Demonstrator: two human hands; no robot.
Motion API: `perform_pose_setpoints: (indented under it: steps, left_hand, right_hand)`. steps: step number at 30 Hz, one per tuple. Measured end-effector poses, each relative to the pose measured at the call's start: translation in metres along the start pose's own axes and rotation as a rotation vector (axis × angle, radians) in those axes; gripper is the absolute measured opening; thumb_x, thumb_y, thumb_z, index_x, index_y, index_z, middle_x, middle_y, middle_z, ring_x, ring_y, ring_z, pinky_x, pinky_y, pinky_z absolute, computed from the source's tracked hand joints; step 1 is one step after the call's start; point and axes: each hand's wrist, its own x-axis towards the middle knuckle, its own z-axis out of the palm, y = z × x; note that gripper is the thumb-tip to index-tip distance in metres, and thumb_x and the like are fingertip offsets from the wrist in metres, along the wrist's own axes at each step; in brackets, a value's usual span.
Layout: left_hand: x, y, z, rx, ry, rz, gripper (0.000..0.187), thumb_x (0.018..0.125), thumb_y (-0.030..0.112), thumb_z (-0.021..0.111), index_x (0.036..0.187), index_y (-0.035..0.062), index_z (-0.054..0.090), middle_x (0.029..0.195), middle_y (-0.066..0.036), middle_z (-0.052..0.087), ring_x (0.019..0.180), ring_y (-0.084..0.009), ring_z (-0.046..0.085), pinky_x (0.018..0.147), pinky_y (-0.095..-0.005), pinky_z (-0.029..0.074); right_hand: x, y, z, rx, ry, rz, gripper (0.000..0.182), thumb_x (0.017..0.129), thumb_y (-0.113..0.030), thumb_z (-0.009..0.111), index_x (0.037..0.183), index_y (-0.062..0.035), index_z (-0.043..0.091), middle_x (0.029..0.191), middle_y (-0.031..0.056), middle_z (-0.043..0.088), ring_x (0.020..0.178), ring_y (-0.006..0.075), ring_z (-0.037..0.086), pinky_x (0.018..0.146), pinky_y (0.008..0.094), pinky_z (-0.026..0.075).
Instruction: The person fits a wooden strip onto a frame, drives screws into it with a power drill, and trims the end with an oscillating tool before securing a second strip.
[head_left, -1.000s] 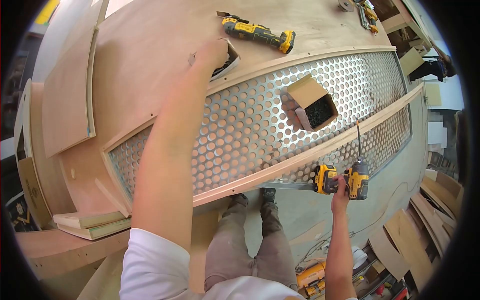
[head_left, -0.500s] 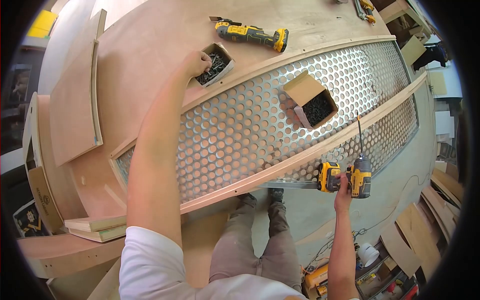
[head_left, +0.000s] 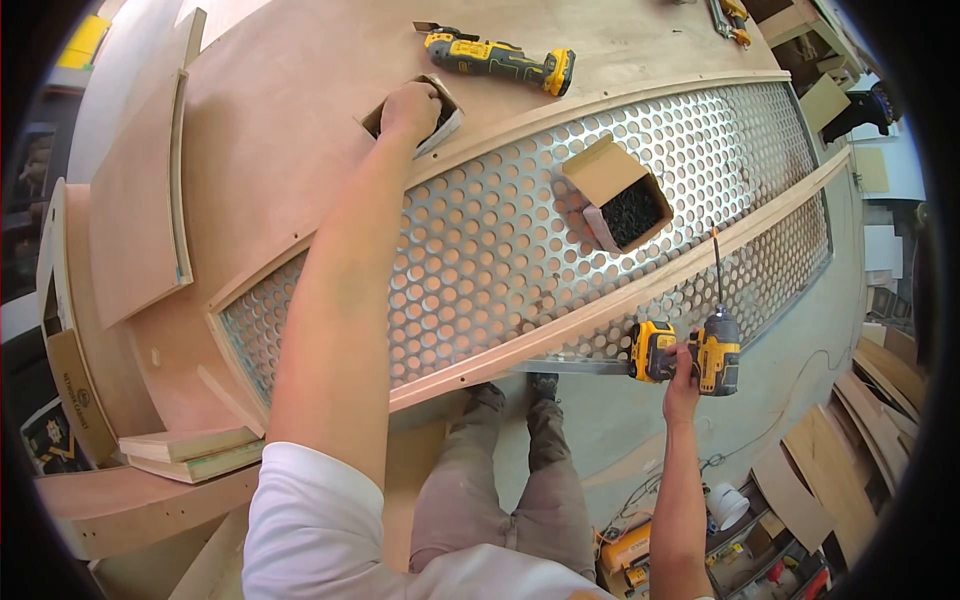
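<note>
My left hand (head_left: 411, 112) reaches into a small cardboard box of dark screws (head_left: 447, 131) on the plywood surface, its fingers bent and partly hidden inside. My right hand (head_left: 683, 377) is wrapped round the grip of a yellow and black cordless driver (head_left: 719, 352), whose long bit points up over the wooden strip. An open box of black screws (head_left: 632, 215) rests on the perforated metal sheet (head_left: 470, 240). Behind the left box lies a yellow and black multi-tool (head_left: 498, 60).
Wooden strips (head_left: 590, 320) frame the metal sheet. A plywood panel (head_left: 135, 200) leans at the left, above small stacked boards (head_left: 190, 447). Clamps (head_left: 730, 20) lie at the top right. Wood offcuts (head_left: 825, 460) and a cable (head_left: 790, 405) are on the floor at the right.
My left hand has moved from the box's left edge to over its middle and deeper in, covering more of the screws. My right hand still holds the driver. The view has shifted slightly.
</note>
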Motion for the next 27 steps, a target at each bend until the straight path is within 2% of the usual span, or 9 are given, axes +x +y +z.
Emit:
perform_pose_setpoints:
  steps: [3,6,9,12,15,18,21,24,27]
  left_hand:
    - [-0.006,0.002,-0.017,-0.088,-0.034,-0.116,0.025,0.093,0.027,0.065,0.112,0.0141,0.077,0.113,-0.014,0.075,0.108,-0.0326,0.070,0.096,-0.0432,0.053]
    - [-0.016,-0.009,-0.039,0.028,-0.228,0.077,0.019,0.089,0.025,0.070,0.098,0.0102,0.079,0.102,-0.015,0.077,0.096,-0.0319,0.072,0.088,-0.0428,0.055]
    - [-0.031,0.003,-0.050,0.173,-0.340,0.111,0.020,0.089,0.025,0.070,0.097,0.0089,0.078,0.100,-0.014,0.077,0.094,-0.0310,0.072,0.087,-0.0426,0.055]
    - [-0.024,0.007,-0.048,0.153,-0.386,0.002,0.023,0.088,0.025,0.071,0.102,0.0092,0.079,0.102,-0.014,0.077,0.095,-0.0303,0.072,0.088,-0.0417,0.055]
    - [-0.022,-0.015,-0.044,-0.005,-0.367,0.046,0.023,0.089,0.022,0.068,0.106,0.0111,0.079,0.106,-0.016,0.076,0.100,-0.0331,0.072,0.091,-0.0422,0.056]
    - [-0.031,-0.025,-0.044,0.075,-0.366,0.304,0.023,0.092,0.023,0.065,0.105,0.0125,0.079,0.107,-0.015,0.075,0.102,-0.0334,0.070,0.092,-0.0435,0.054]
    - [-0.038,-0.020,-0.035,0.167,-0.255,0.339,0.022,0.093,0.022,0.064,0.108,0.0151,0.079,0.114,-0.012,0.071,0.107,-0.0318,0.067,0.094,-0.0431,0.053]
    - [-0.041,-0.019,-0.035,0.154,-0.243,0.343,0.027,0.092,0.022,0.067,0.116,0.0138,0.077,0.114,-0.012,0.065,0.107,-0.0323,0.065,0.094,-0.0412,0.051]
    - [-0.045,-0.026,-0.037,0.142,-0.236,0.352,0.028,0.093,0.023,0.067,0.119,0.0166,0.076,0.112,-0.013,0.064,0.106,-0.0329,0.065,0.093,-0.0421,0.051]
  right_hand:
    - [0.001,0.003,-0.001,0.039,-0.019,0.002,0.026,0.104,-0.027,0.056,0.090,-0.0078,0.066,0.125,0.0077,0.064,0.144,0.0255,0.040,0.120,0.0400,0.024]
    - [0.001,0.004,0.000,0.020,-0.006,-0.016,0.026,0.104,-0.026,0.054,0.090,-0.0075,0.066,0.125,0.0087,0.064,0.143,0.0262,0.041,0.119,0.0399,0.025]
    - [-0.001,-0.002,0.000,-0.050,-0.025,-0.029,0.027,0.104,-0.026,0.053,0.091,-0.0064,0.066,0.125,0.0108,0.063,0.143,0.0264,0.041,0.118,0.0399,0.025]
    - [0.000,-0.001,-0.003,-0.085,-0.056,-0.036,0.028,0.105,-0.026,0.051,0.092,-0.0063,0.066,0.131,0.0129,0.061,0.143,0.0268,0.041,0.118,0.0392,0.026]
    - [0.001,0.005,-0.001,-0.068,-0.028,-0.062,0.028,0.106,-0.026,0.049,0.093,-0.0074,0.066,0.136,0.0128,0.059,0.143,0.0269,0.041,0.117,0.0382,0.026]
    - [0.000,0.005,-0.002,-0.103,-0.041,-0.041,0.027,0.106,-0.025,0.048,0.094,-0.0082,0.065,0.138,0.0120,0.058,0.144,0.0267,0.040,0.117,0.0371,0.026]
    - [0.000,0.012,-0.003,-0.126,-0.046,-0.064,0.027,0.106,-0.026,0.047,0.094,-0.0087,0.065,0.134,0.0100,0.059,0.141,0.0256,0.042,0.116,0.0363,0.027]
    - [0.001,0.010,-0.006,-0.091,-0.076,-0.031,0.028,0.106,-0.028,0.049,0.093,-0.0084,0.065,0.128,0.0077,0.060,0.135,0.0232,0.045,0.114,0.0360,0.029]
    - [0.004,0.018,-0.003,0.018,-0.030,-0.004,0.029,0.105,-0.030,0.053,0.090,-0.0079,0.065,0.120,0.0051,0.061,0.124,0.0195,0.051,0.110,0.0343,0.034]
